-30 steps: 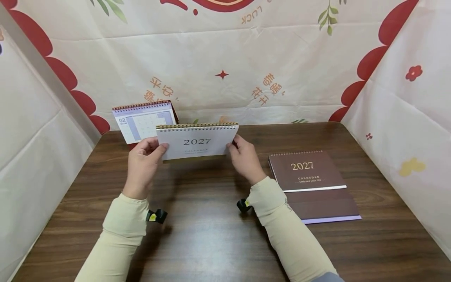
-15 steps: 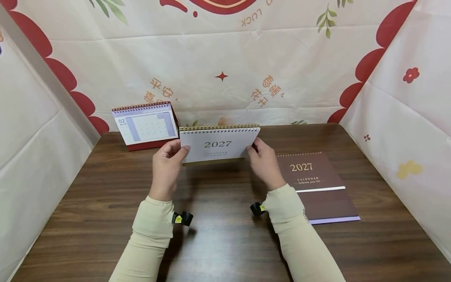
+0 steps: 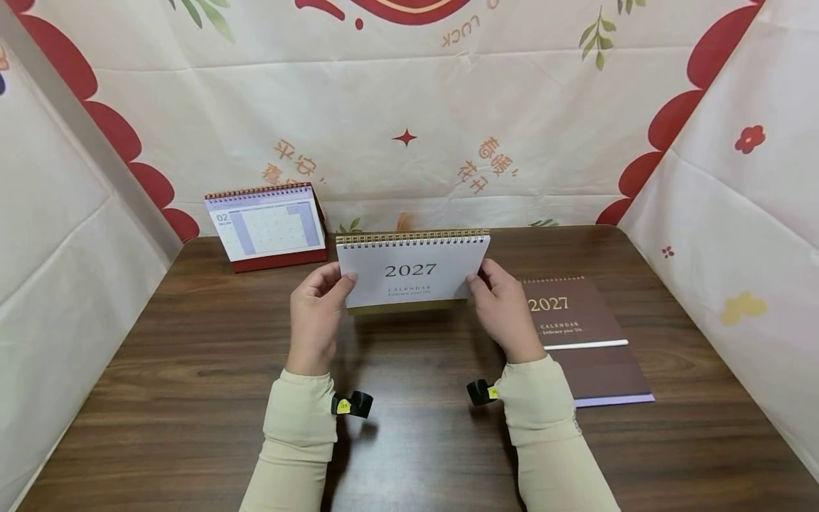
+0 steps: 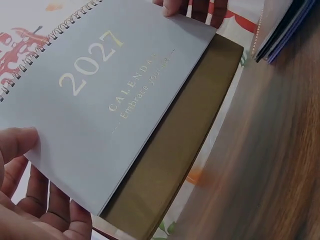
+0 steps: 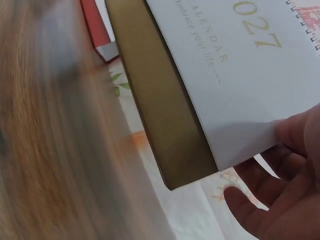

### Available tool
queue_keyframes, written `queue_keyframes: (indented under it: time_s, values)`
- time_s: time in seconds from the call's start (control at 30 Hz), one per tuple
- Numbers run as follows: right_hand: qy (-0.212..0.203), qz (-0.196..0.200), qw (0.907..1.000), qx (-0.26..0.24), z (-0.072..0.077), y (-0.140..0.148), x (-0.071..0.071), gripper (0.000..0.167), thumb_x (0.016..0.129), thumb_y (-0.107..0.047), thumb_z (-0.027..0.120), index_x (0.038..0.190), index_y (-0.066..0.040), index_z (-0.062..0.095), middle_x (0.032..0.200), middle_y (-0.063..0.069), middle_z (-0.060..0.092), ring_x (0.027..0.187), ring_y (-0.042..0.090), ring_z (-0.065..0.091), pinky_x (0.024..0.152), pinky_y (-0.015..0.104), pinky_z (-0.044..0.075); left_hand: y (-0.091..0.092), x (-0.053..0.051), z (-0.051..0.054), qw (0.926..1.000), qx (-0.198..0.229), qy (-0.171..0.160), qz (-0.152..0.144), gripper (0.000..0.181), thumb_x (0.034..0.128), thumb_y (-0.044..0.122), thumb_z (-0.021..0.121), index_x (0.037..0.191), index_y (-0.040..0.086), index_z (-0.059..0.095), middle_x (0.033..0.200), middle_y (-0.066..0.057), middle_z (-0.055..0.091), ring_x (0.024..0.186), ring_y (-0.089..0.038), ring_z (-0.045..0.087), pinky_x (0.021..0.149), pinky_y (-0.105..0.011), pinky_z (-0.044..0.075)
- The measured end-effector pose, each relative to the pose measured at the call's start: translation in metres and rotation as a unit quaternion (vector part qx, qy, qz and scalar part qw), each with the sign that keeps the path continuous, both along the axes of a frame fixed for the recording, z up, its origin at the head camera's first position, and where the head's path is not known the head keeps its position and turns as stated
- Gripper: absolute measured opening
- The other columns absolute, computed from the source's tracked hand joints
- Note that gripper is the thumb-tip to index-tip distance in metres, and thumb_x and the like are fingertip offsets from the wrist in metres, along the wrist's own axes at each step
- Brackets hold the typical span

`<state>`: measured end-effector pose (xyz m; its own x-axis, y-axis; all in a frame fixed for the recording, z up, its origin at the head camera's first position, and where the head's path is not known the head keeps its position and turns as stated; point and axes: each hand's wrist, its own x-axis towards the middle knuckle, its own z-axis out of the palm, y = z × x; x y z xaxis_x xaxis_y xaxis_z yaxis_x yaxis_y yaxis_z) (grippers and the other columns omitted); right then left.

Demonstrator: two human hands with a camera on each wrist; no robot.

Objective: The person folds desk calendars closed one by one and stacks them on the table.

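Note:
Both hands hold a white 2027 desk calendar (image 3: 411, 281) with a gold base and spiral top, near the table's back edge in the head view. The left hand (image 3: 316, 313) pinches its left side, thumb on the front page and fingers behind. At the opposite side the right hand (image 3: 507, 306) grips it the same way. In the left wrist view the white cover (image 4: 100, 95) lies over the gold base (image 4: 175, 135). The right wrist view shows the right fingers (image 5: 260, 185) behind the calendar's edge.
A red-based calendar (image 3: 275, 231) showing page 02 stands at the back left. To the right, a brown 2027 calendar (image 3: 595, 313) lies flat with a lilac strip along its near edge. Printed cloth (image 3: 397, 92) hangs behind and beside the wooden table (image 3: 192, 384).
Both hands have carried the white calendar to the right and slightly nearer, away from the front of the red-based one, which now shows whole. The brown calendar's left part is now covered by the right hand.

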<state>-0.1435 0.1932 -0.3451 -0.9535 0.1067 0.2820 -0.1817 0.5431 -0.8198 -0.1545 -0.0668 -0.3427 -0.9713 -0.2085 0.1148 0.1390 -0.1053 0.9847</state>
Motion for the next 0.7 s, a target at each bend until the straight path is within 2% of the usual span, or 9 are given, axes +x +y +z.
queue_keyframes:
  time_s: [0.1,0.2,0.33,0.57,0.63,0.7]
  values:
    - [-0.017,0.002,0.9983,-0.055,-0.003,0.000,0.003,0.024,0.105,-0.014,0.047,0.119,-0.002,0.062,0.099,0.016,0.062,0.084,0.028,0.052,0.072,0.036,0.042,0.003,0.002,-0.002,1.0000,0.003,0.005,0.000,0.021,0.0900,0.008,0.072,0.110,0.000,0.070,0.097,-0.007,0.062,0.088,-0.017,0.055,0.075,-0.028,0.046]
    - [-0.027,0.005,0.9925,-0.119,-0.004,0.000,0.005,0.025,0.106,-0.013,0.047,0.119,0.001,0.061,0.101,0.018,0.060,0.087,0.029,0.050,0.073,0.032,0.041,0.005,0.003,-0.002,0.9998,0.006,0.021,-0.005,0.021,0.0897,0.007,0.073,0.109,-0.001,0.071,0.096,-0.008,0.063,0.087,-0.018,0.055,0.075,-0.027,0.047]
    - [-0.027,0.005,0.9861,-0.164,-0.004,-0.001,0.005,0.025,0.106,-0.012,0.046,0.120,0.004,0.060,0.105,0.019,0.060,0.089,0.026,0.050,0.074,0.031,0.041,0.006,0.003,-0.002,0.9994,0.007,0.033,-0.009,0.022,0.0899,0.007,0.073,0.110,-0.001,0.071,0.096,-0.008,0.063,0.086,-0.018,0.055,0.074,-0.027,0.048]
    - [-0.034,-0.003,0.9850,-0.169,-0.003,-0.011,0.009,0.024,0.105,-0.010,0.047,0.120,0.002,0.061,0.101,0.017,0.060,0.070,0.020,0.044,0.059,0.026,0.038,-0.003,-0.001,-0.006,0.9998,0.003,0.014,-0.014,0.023,0.0924,0.011,0.072,0.114,0.003,0.070,0.101,-0.010,0.062,0.090,-0.018,0.055,0.075,-0.029,0.047]
    - [-0.032,0.001,0.9862,-0.162,0.001,-0.012,0.010,0.025,0.105,-0.010,0.047,0.121,0.001,0.061,0.103,0.018,0.060,0.072,0.021,0.046,0.061,0.027,0.039,-0.004,-0.003,-0.008,0.9997,0.006,0.015,-0.015,0.023,0.0929,0.011,0.071,0.114,0.003,0.070,0.101,-0.010,0.062,0.090,-0.018,0.055,0.076,-0.030,0.047]
    - [-0.031,0.004,0.9870,-0.158,0.004,-0.011,0.010,0.026,0.105,-0.010,0.047,0.123,0.001,0.061,0.109,0.017,0.062,0.081,0.022,0.051,0.068,0.029,0.042,-0.004,-0.004,-0.009,0.9997,0.012,0.016,-0.016,0.023,0.0932,0.011,0.071,0.114,0.002,0.070,0.100,-0.010,0.062,0.090,-0.018,0.055,0.076,-0.029,0.048]
